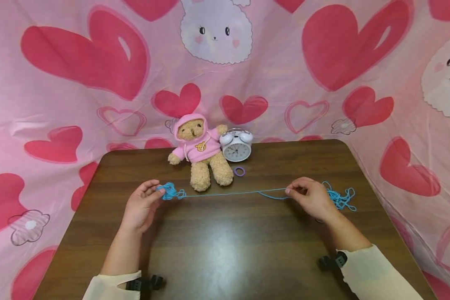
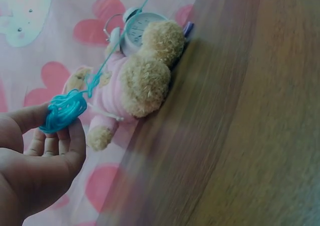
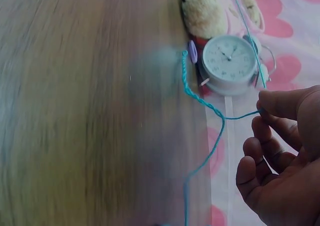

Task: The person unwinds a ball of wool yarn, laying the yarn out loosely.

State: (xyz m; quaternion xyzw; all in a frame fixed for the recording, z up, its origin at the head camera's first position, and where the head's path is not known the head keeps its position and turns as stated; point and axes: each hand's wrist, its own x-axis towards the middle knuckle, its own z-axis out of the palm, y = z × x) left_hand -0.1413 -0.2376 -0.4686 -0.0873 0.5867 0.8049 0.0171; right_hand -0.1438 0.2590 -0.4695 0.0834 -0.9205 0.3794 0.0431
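Observation:
My left hand (image 1: 140,208) pinches a small wound bundle of blue yarn (image 2: 65,111) between thumb and fingers, above the left part of the table. From the bundle a strand (image 1: 221,194) stretches nearly straight across to my right hand (image 1: 315,201), whose thumb and index finger pinch it. In the right wrist view, a twisted yarn end (image 3: 200,100) hangs beside the right fingertips, joined to the pinched strand by a thin length. More yarn (image 1: 341,199) lies in loose loops just right of the right hand, partly hidden behind it.
Behind the strand, a teddy bear (image 1: 200,143) in a pink hoodie sits at the back of the brown table (image 1: 217,250). A white alarm clock (image 1: 236,151) stands next to it, with a purple ring (image 1: 239,171) in front. Heart-patterned pink cloth (image 1: 277,79) hangs behind.

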